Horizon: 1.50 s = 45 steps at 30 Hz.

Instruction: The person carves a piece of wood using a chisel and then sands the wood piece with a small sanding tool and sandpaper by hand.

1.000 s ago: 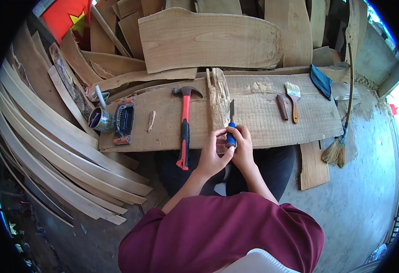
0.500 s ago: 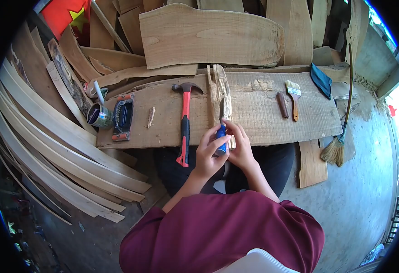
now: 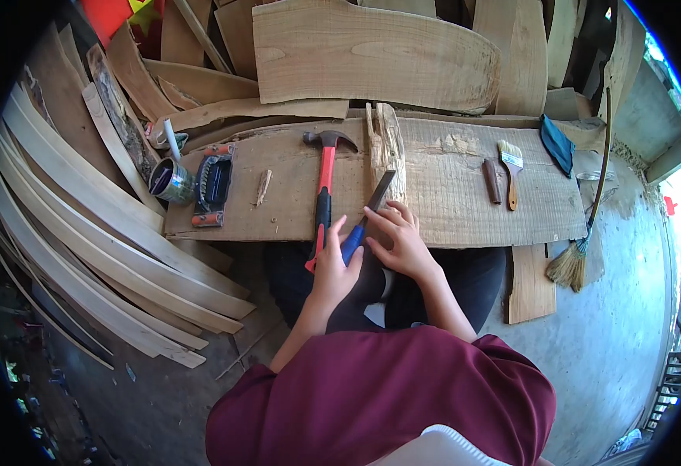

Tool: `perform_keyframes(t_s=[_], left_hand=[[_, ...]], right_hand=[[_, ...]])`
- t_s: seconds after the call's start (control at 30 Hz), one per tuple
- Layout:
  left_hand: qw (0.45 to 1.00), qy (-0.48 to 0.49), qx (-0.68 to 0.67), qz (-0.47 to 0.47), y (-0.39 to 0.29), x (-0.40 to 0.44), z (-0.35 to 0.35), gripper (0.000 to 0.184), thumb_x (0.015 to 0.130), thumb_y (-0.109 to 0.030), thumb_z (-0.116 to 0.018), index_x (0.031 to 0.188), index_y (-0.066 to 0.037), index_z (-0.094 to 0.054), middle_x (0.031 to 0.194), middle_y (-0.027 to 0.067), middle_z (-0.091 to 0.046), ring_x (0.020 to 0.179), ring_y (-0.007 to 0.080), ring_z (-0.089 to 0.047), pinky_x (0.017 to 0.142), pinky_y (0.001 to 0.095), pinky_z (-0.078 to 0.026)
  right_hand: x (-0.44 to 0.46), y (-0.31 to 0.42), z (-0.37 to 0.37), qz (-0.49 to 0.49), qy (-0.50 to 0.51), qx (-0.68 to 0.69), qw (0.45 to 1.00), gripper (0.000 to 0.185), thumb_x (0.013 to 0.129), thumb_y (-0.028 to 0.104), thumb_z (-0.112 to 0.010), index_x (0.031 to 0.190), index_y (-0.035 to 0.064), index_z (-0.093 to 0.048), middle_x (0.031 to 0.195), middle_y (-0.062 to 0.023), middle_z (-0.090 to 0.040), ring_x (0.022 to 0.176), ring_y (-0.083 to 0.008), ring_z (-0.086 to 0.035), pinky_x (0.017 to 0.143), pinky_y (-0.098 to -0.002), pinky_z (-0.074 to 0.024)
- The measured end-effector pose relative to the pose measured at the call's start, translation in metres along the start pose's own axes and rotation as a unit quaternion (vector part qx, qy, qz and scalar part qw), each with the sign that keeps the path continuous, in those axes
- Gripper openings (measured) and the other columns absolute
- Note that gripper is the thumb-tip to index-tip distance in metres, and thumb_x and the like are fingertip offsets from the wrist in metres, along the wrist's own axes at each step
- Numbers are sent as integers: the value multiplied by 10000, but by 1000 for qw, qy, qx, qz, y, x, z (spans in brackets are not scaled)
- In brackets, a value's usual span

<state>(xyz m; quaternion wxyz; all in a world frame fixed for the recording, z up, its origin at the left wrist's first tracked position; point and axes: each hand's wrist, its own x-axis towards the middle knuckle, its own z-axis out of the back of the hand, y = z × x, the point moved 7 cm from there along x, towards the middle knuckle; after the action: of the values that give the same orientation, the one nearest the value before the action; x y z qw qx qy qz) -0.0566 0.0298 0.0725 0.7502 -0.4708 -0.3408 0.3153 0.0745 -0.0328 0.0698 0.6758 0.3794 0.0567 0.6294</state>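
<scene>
A chisel (image 3: 354,242) with a blue handle is in my left hand (image 3: 336,262), its metal blade slanting up and to the right. My right hand (image 3: 399,242) touches the chisel with its fingertips where blade and handle meet, the other fingers partly spread. Beyond the blade, a rough, splintered wood strip (image 3: 388,144) lies across the wide board (image 3: 449,198). Just left of my left hand lies a hammer (image 3: 326,179) with a red and black handle, its head toward the back of the board.
A sanding block (image 3: 215,186), a jar (image 3: 172,182) and a wood chip (image 3: 264,188) are at left. On the right are a brown piece (image 3: 493,182), a paintbrush (image 3: 512,172), a dark cloth (image 3: 557,145) and a broom (image 3: 569,264). Curved wood strips (image 3: 115,256) fill the left side.
The chisel has tilted, with its handle now lower left and its blade toward the upper right. My left hand has moved left, and my right fingers have spread and shifted toward the blade.
</scene>
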Motion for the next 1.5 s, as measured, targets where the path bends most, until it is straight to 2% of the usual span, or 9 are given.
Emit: perform_keyframes(t_s=[0.03, 0.17, 0.33, 0.4, 0.53, 0.7, 0.8, 1.13, 1.5], left_hand=[[997, 51, 64, 5, 11, -1, -4, 401, 876, -129, -617, 1236, -11, -483, 882, 221, -648, 817, 377, -660, 697, 416, -509], [988, 120, 97, 31, 38, 2, -17, 342, 939, -275, -562, 1144, -3, -528, 823, 235, -637, 793, 368, -656, 670, 400, -497], [996, 63, 48, 51, 31, 13, -3, 282, 917, -256, -593, 1010, 9, -573, 824, 217, -636, 788, 386, -639, 695, 416, -493], [992, 8, 123, -33, 21, 22, 9, 274, 888, -238, -624, 1004, 6, -583, 833, 208, -615, 787, 375, -626, 717, 418, -486], [981, 16, 186, -49, 18, 33, 11, 258, 858, -218, -648, 974, 10, -612, 853, 189, -581, 789, 377, -598, 716, 430, -481], [970, 19, 233, -69, 5, 49, 9, 290, 880, -171, -591, 1117, -5, -618, 850, 235, -606, 781, 403, -609, 699, 455, -489], [965, 15, 242, -102, -9, 63, 7, 287, 879, -169, -589, 1116, -10, -619, 851, 228, -606, 774, 400, -610, 694, 453, -491], [940, -16, 328, -97, -18, 83, 2, 305, 872, -214, -597, 1068, 17, -635, 827, 212, -616, 788, 383, -631, 696, 454, -507], [912, 8, 394, -119, -14, 116, -8, 277, 884, -234, -603, 1037, -9, -653, 810, 196, -623, 728, 380, -626, 650, 454, -505]], right_hand=[[0, -4, 0, -28, -8, -11, 1000, 594, 771, 220, -682, 1333, 122, -514, 1242, -134, -525, 1237, -351, -413, 1008, -461, -330], [2, -10, -7, -36, -34, 6, 999, 580, 769, 236, -683, 1318, 129, -528, 1251, -142, -521, 1244, -353, -409, 1003, -463, -336], [6, -15, -3, -94, -119, -23, 988, 697, 727, 273, -712, 1363, 129, -467, 1322, -177, -453, 1259, -367, -393, 1011, -480, -340], [7, -20, -6, -121, -137, -44, 982, 754, 711, 287, -722, 1388, 124, -432, 1351, -188, -424, 1266, -374, -386, 1015, -486, -340], [8, -32, -20, -174, -107, -102, 974, 880, 695, 322, -718, 1449, 95, -325, 1453, -191, -314, 1321, -391, -331, 1060, -472, -312], [15, -45, -22, -188, -126, -59, 972, 903, 679, 276, -686, 1469, 99, -284, 1498, -253, -241, 1365, -434, -271, 1103, -484, -265], [26, -52, -20, -190, -132, -54, 971, 902, 667, 278, -699, 1462, 106, -307, 1493, -262, -244, 1356, -444, -282, 1112, -468, -264], [30, -56, -14, -203, -146, -36, 968, 856, 653, 280, -698, 1433, 130, -381, 1490, -250, -262, 1343, -445, -309, 1082, -463, -324], [32, -55, -14, -176, -129, -42, 975, 862, 658, 302, -697, 1427, 88, -374, 1472, -287, -266, 1354, -467, -256, 1133, -474, -224]])
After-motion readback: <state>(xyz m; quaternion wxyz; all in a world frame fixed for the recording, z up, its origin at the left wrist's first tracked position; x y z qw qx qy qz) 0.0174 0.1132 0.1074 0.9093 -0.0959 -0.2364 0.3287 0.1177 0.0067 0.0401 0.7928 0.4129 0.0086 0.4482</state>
